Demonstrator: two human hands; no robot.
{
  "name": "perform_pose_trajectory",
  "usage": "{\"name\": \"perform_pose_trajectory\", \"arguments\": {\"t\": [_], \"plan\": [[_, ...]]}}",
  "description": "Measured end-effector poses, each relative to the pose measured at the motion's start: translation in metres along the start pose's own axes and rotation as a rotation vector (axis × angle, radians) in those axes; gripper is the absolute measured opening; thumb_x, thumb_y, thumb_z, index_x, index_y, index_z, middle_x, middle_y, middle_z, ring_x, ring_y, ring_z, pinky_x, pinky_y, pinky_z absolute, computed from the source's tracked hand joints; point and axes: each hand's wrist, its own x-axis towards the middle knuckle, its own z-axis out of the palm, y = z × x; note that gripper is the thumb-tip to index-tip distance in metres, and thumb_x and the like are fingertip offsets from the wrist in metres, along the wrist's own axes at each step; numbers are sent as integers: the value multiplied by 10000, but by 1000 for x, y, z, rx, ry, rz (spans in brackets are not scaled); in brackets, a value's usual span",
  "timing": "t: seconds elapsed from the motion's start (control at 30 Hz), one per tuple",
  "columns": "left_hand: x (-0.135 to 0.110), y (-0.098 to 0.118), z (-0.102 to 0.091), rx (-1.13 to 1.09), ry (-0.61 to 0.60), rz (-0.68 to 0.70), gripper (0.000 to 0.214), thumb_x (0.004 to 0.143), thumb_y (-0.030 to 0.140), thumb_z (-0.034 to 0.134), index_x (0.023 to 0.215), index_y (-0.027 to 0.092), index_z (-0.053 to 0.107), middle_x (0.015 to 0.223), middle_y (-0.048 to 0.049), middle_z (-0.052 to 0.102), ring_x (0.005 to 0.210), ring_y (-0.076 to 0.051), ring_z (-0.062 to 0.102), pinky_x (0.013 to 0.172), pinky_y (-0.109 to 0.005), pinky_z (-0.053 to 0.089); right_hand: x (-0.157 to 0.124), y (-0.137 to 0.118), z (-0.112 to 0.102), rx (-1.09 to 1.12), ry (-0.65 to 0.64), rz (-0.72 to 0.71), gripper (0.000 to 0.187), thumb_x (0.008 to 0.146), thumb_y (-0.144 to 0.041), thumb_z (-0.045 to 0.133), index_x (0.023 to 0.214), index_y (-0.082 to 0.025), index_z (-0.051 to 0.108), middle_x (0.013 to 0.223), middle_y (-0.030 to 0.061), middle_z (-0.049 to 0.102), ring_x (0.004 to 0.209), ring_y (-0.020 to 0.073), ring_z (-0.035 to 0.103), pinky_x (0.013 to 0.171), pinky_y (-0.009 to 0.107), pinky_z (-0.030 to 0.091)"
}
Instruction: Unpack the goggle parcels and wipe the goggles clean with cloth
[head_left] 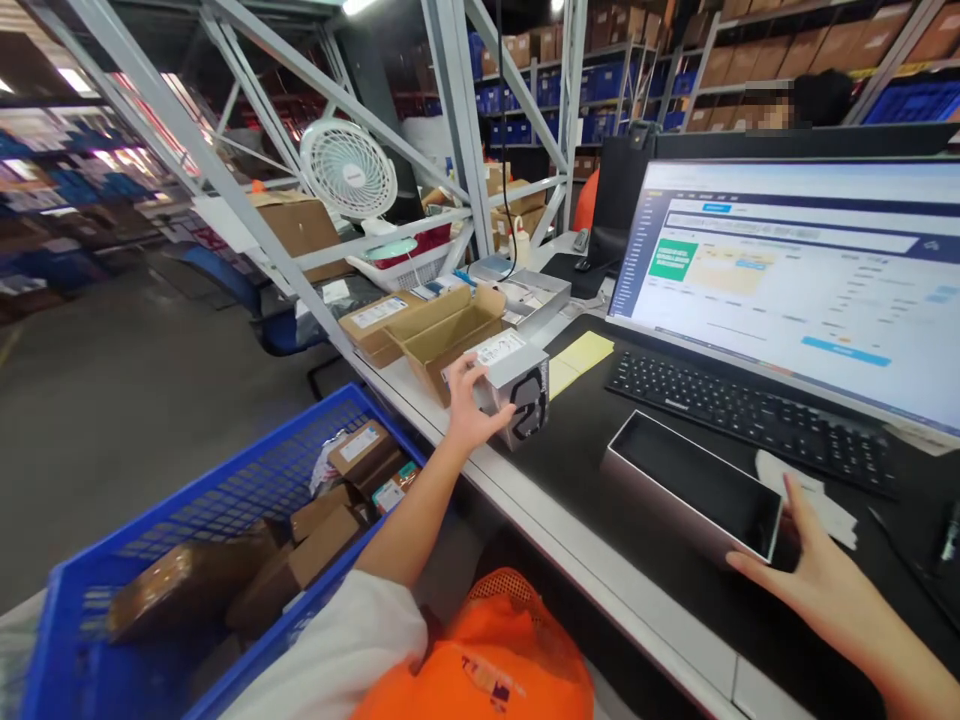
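Note:
My left hand (474,412) is closed around the near side of a grey printed box (529,395). A white label lies on the box's upper face and a dark design shows on its side. In my right hand (806,560) is the right end of a long, pale box (667,520), fingers and thumb on either side of it. This long box has a thin white rim and a dark inside, and it sits on or just above the black desk mat (577,500); I cannot tell which.
An open cardboard box (454,345) stands just beyond my left hand. Yellow paper (581,362), a keyboard (742,410) and a monitor (787,280) are on the desk. Crumpled white paper (832,505) lies by my right hand. A blue crate (202,490) of parcels stands left.

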Motion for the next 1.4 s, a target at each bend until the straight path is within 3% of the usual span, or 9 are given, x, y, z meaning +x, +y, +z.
{"name": "perform_pose_trajectory", "arguments": {"t": [0.2,0.37,0.53,0.7,0.9,1.1,1.23,1.3,1.4], "plan": [[0,14,0,-12,-22,71,712,824,538,756,1387,268,414,1528,-188,352,1475,-388,379,1170,-647,355,1,-2,-3,174,112,85,1368,608,-764,805,1681,-322,82,1527,179,518,1392,472,488,1174,647,397],[-12,82,-7,-68,40,118,830,827,567,714,1508,274,340,1664,-189,188,1586,-459,68,1204,-745,184,-7,-20,-2,500,284,-31,1232,655,-713,803,1643,-490,101,1598,128,418,1477,408,394,1235,536,347],[9,192,19,-292,-719,643,610,915,687,571,1399,318,604,1659,-71,351,1594,-363,187,1253,-633,225,-13,-34,5,463,370,-315,1146,723,-558,829,1608,-580,101,1577,90,424,1488,421,371,1186,703,348],[42,247,69,-452,-931,900,501,921,661,579,1157,262,770,1636,-61,401,1604,-349,189,1252,-631,257,-18,-27,14,422,412,-399,1236,714,-541,865,1661,-423,81,1635,125,335,1499,453,343,1181,754,293],[47,223,93,-710,-885,793,433,927,588,623,1005,180,747,1597,-163,432,1575,-414,249,1192,-647,368,-14,-23,8,411,385,-426,1159,758,-485,866,1662,-331,158,1533,150,466,1423,365,477,1194,626,367],[36,156,96,-1180,-473,372,461,799,591,786,998,229,581,1509,-166,494,1384,-366,545,1115,-604,477,-18,-32,1,273,372,-446,1154,783,-480,833,1673,-319,115,1569,147,422,1415,367,474,1190,604,377],[6,141,109,-1016,-540,184,996,703,719,801,1467,289,330,1549,-206,417,1408,-353,532,1134,-574,485,-19,-38,-8,116,320,-440,1085,839,-486,758,1678,-292,97,1612,157,341,1457,385,413,1188,589,385],[-2,142,110,-870,-585,94,1084,727,738,768,1553,272,243,1515,-201,468,1375,-320,575,1128,-528,510,-18,-39,-12,66,298,-394,1080,836,-489,758,1676,-274,115,1619,159,329,1473,387,390,1190,569,391],[11,146,96,-749,-452,-9,1049,737,726,769,1542,195,358,1456,-182,560,1353,-281,600,1134,-473,522,-14,-41,-15,29,322,-370,967,819,-481,780,1624,-272,287,1582,150,386,1456,385,414,1202,566,377]]}}
